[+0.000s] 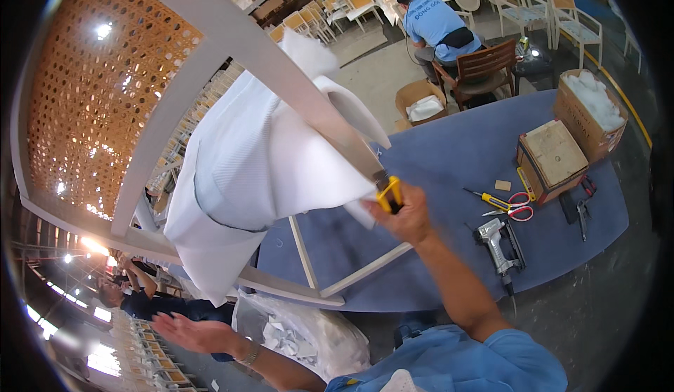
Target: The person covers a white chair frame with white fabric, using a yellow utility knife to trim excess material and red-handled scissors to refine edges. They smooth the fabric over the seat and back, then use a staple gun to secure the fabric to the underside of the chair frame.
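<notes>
At the far left rises the cane panel point(105, 97) of a pale chair point(277, 76), which stands tilted over the table's edge; what bears its weight I cannot tell. Low beside it is the left hand point(193, 334), open with fingers spread, holding nothing, a watch point(250, 353) on its wrist. A white padding sheet point(235, 150) drapes in loose folds across the middle of the frame. Below that sits a clear plastic bag point(340, 339) of white scraps. The right hand point(407, 216) is curled round a yellow-and-black tool point(390, 195) at the end of a chair bar; whether the tool touches the wood is unclear. The chair looks stiff and moderately light, best held by its thick bars — the cane would likely dent or crack under a push. The sheet should be soft, nearly weightless and a little slippery, so a pinch at a folded edge would do. Further right, on the blue-grey table point(435, 273), lie a staple gun point(500, 248), red-handled scissors point(519, 213) and a brown box point(554, 157).
</notes>
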Motion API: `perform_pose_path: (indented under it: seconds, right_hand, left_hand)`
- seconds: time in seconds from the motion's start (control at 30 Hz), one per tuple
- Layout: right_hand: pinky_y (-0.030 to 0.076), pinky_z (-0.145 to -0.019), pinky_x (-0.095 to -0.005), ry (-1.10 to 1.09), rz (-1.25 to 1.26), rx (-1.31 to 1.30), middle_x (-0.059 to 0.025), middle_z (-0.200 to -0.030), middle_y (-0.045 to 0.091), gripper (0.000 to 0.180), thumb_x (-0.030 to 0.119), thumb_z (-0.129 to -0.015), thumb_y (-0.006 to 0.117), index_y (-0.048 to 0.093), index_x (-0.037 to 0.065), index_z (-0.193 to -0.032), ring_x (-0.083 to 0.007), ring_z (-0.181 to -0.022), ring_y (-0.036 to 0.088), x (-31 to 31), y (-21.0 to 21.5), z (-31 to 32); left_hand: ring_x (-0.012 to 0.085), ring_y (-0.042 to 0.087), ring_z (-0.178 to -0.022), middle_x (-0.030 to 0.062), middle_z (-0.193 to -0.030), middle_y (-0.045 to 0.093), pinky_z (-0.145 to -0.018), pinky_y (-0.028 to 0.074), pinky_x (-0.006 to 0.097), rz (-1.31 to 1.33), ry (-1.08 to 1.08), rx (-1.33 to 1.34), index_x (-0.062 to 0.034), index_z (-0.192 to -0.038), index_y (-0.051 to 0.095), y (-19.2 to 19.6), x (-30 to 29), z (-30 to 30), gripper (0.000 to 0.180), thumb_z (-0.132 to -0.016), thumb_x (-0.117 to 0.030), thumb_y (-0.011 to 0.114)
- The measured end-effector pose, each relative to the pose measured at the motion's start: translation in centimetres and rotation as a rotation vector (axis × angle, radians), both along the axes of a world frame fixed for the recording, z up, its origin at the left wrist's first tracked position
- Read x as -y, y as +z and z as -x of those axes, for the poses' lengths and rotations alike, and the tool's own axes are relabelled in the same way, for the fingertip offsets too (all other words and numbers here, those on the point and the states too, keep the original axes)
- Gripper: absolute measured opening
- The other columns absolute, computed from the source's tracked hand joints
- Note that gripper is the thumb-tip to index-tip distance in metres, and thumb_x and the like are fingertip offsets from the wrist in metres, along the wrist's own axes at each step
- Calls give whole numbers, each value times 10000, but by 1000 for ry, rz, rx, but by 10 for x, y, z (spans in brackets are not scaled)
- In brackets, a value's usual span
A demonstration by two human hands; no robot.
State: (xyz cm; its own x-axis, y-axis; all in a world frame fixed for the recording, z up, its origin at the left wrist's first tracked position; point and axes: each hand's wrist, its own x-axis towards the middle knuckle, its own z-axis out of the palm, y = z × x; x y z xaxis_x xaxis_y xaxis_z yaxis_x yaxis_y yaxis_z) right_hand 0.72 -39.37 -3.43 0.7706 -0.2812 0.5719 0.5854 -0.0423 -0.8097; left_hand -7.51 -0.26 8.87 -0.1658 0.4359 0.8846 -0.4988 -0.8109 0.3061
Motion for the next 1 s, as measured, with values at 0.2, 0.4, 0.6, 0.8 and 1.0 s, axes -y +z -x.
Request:
perform_pose_path:
  seconds: [0.2, 0.4, 0.6, 0.8, 1.0]
  right_hand:
    - [487, -571, -216, -47, -104, -134, -13, -851, 690, 257, 96, -822, 817, 690, 33, -1037, -64, -664, 588, 44, -19, 10]
    - [435, -527, -201, -47, -300, -143, -9, -848, 633, 460, 261, -943, 725, 526, 17, -1279, -43, -612, 531, 100, -30, 49]
    - [456, -551, -229, -56, -442, -588, -44, -919, 656, 303, 199, -1024, 560, 496, 35, -1271, -69, -630, 553, 94, -151, 135]
    - [493, -724, -258, -306, -649, -591, -84, -1088, 679, 289, 198, -1023, 550, 537, 35, -1261, -81, -851, 587, 95, -181, 168]
    - [442, -1012, -436, -358, 164, -540, -195, -1276, 628, 377, 232, -1019, 515, 566, -24, -1291, -336, -1135, 600, 107, -109, 126]
  left_hand:
    - [302, 641, -1132, 218, -1156, 678, -1022, 498, 417, -608, -262, -344, 136, -1213, 613, 95, 142, -31, 279, -989, -15, 542]
    - [336, 647, -1073, 139, -1180, 693, -920, 505, 403, -1632, -312, -573, -27, -1209, 691, 146, 253, -71, 480, -760, -140, 818]
    - [346, 615, -1125, 156, -1212, 669, -957, 480, 437, -1840, -274, -796, -49, -1262, 664, 149, 292, -68, 520, -771, -152, 799]
    - [308, 670, -874, 153, -1063, 711, -765, 531, 417, -1600, -1635, -829, -41, -1230, 666, 49, 298, -73, 660, -790, -526, 750]
    - [183, 604, -1119, 106, -1240, 610, -938, 486, 322, 6, -1822, -1765, -14, -1465, 455, -230, 368, -55, 525, -1063, -350, 495]
